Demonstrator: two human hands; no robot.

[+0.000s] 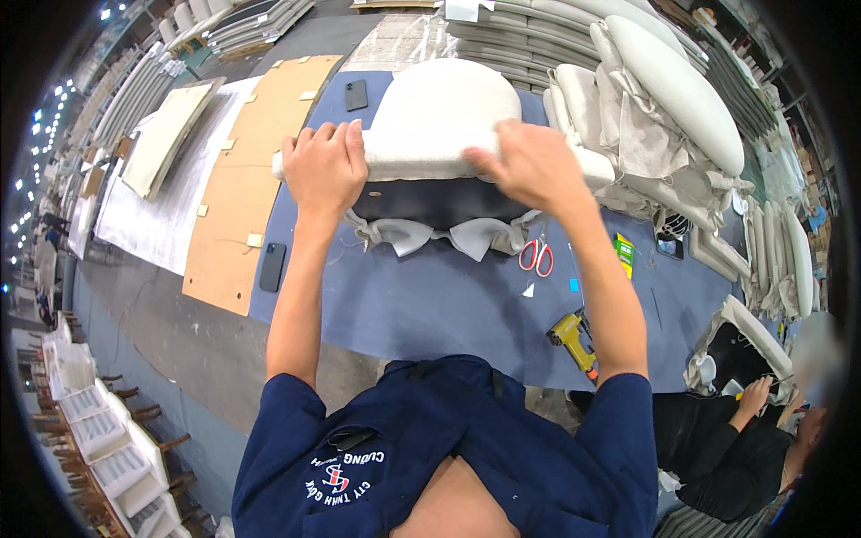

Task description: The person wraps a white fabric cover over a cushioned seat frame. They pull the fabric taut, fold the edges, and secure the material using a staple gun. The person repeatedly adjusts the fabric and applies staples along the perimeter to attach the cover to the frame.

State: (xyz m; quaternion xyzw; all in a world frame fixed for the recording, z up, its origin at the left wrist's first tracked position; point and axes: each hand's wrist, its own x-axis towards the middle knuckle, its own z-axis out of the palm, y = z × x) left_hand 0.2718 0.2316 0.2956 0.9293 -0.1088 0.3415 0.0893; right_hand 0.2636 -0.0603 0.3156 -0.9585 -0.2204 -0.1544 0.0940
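A cream upholstered seat cushion [444, 108] lies on the blue-covered table with its straight padded edge toward me. My left hand [325, 170] is closed over the left end of that edge, thumb up against it. At the right end, my right hand [535, 166] grips the same edge, slightly blurred, its thumb pointing inward; its other fingertips are hidden. Below the edge shows the cushion's black underside [430, 202], with loose gathered fabric flaps [404, 236] along the near side. Red-handled scissors [536, 257] lie close to the right forearm.
A yellow-green staple gun [574, 341] lies beside my right forearm on the table [404, 305]. Two phones [272, 267] rest at its left side. Stacked cushions [664, 99] stand at right, cardboard [260, 170] at left. At lower right, a co-worker's hand [756, 394] works on another cushion.
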